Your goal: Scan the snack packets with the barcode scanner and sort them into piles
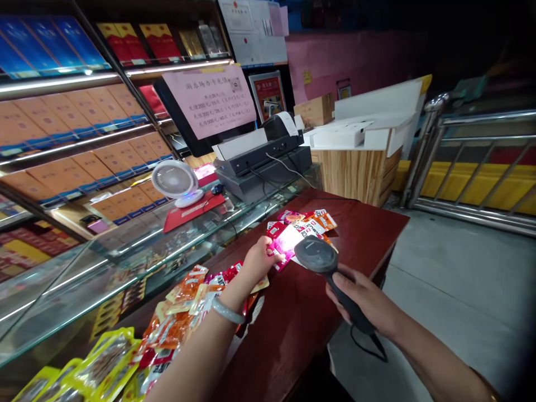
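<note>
The left hand (260,258) pinches a flat, shiny pink packet (288,243) at the far part of the red-brown wooden bench (288,335), while the right hand (362,296) grips a black plastic scanner (317,254), seemingly tipped to shine on it.

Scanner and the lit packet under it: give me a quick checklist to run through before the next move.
1. Scanner grip: ok, the right hand is wrapped around its handle.
2. Hand on the lit packet: ok, the left hand touches its edge; whether it pinches is unclear.
3. Light on target: ok, a bright pink-white patch falls on the packet.
4. Code legible: cannot tell, glare washes out the surface.
5. Packet separated from the rest: not ok, it sits crowded among other packets on the table.
6. Cable slack: cannot tell, a loop hangs below the handle but its far end isn't visible.
</note>
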{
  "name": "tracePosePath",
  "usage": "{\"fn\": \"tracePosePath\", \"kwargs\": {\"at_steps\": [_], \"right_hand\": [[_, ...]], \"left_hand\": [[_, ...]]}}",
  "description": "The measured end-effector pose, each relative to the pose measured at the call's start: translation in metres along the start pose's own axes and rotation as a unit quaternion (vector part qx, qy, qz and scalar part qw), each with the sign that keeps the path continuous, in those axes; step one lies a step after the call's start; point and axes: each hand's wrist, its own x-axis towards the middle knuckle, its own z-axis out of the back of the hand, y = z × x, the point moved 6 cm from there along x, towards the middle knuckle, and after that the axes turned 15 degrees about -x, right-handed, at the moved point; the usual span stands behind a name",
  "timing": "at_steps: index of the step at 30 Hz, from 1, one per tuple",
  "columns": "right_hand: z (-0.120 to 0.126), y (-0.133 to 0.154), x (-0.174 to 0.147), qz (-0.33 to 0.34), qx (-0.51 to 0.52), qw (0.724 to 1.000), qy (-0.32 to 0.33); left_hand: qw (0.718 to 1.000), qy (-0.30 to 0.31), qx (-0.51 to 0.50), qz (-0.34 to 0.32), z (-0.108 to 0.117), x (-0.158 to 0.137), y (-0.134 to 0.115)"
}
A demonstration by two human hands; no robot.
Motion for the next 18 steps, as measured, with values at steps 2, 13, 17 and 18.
{"fn": "tracePosePath", "kwargs": {"at_steps": [2, 13, 17, 18], "right_hand": [[-0.005, -0.002, 0.001, -0.002, 0.008, 1.000, 0.005], [-0.015, -0.025, -0.021, -0.052, -0.008, 0.998, 0.038], [-0.008, -0.033, -0.028, -0.063, -0.015, 0.998, 0.023], [-0.006, -0.034, -0.030, -0.067, -0.018, 0.997, 0.016]], "left_hand": [[1.000, -0.004, -0.002, -0.001, 0.003, -0.010, -0.001], [0.970, 0.069, 0.209, 0.108, 0.091, -0.055, 0.026], [0.974, 0.029, 0.221, 0.041, 0.068, -0.026, 0.007], [0.979, 0.032, 0.200, 0.016, 0.054, -0.014, 0.001]]}}
